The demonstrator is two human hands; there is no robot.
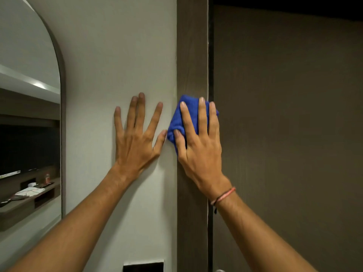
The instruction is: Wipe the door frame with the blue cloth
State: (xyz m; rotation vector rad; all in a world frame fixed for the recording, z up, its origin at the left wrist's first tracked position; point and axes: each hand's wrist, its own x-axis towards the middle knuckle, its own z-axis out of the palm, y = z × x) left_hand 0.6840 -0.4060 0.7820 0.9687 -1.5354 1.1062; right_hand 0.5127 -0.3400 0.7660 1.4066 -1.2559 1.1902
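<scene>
The dark brown wooden door frame (192, 46) runs vertically through the middle of the head view. A folded blue cloth (177, 119) is pressed flat against it at mid height. My right hand (198, 142) lies over the cloth with fingers spread and pointing up, the thumb curled onto the cloth's left fold. My left hand (137, 134) rests flat on the pale wall (117, 55) just left of the frame, fingers spread, holding nothing; its thumb tip nearly touches the cloth.
A brown door (284, 134) fills the right side, with a dark gap beside the frame. An arched mirror (29, 114) hangs on the wall at left, reflecting shelves with small items. A dark rectangular opening (143, 266) sits low in the wall.
</scene>
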